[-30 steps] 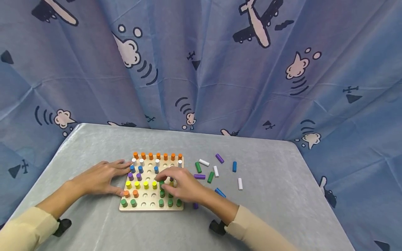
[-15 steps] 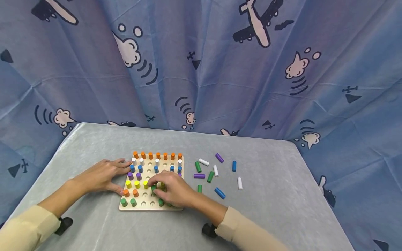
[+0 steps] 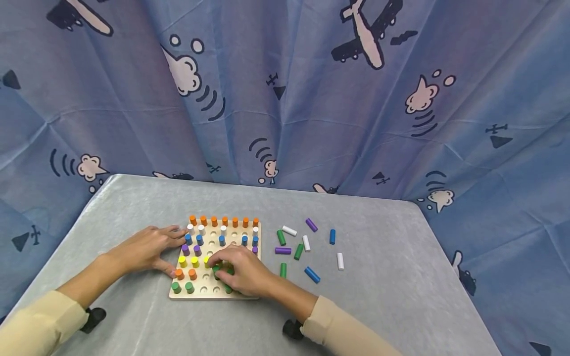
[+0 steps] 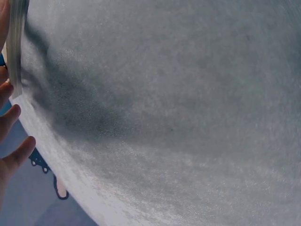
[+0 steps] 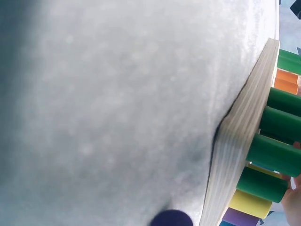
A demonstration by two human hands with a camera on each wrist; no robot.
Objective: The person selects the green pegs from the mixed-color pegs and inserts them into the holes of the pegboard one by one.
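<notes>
A pale wooden pegboard (image 3: 196, 295) with rows of coloured pegs lies on the table. My right hand (image 3: 242, 269) is over its front middle, pinching a green peg (image 3: 216, 272) between thumb and fingers at the second row from the front. Its palm and fingers hide part of the board's right side. My left hand (image 3: 144, 249) rests at the board's left edge, thumb near the front corner and fingers extended along the side. In the right wrist view, several green pegs (image 5: 280, 155) stand along the board's edge, with only a sliver of the hand showing.
Loose pegs lie right of the board: a green peg (image 3: 283, 270), a blue peg (image 3: 312, 274), a purple peg (image 3: 282, 250), a white peg (image 3: 340, 261) and several others. Another purple peg (image 5: 171, 219) is beside the board in the right wrist view. A patterned curtain (image 3: 285, 99) hangs behind.
My right hand has moved left and toward the board's front with the green peg, which is now lower, at the second row. The left hand has stayed at the board's edge.
</notes>
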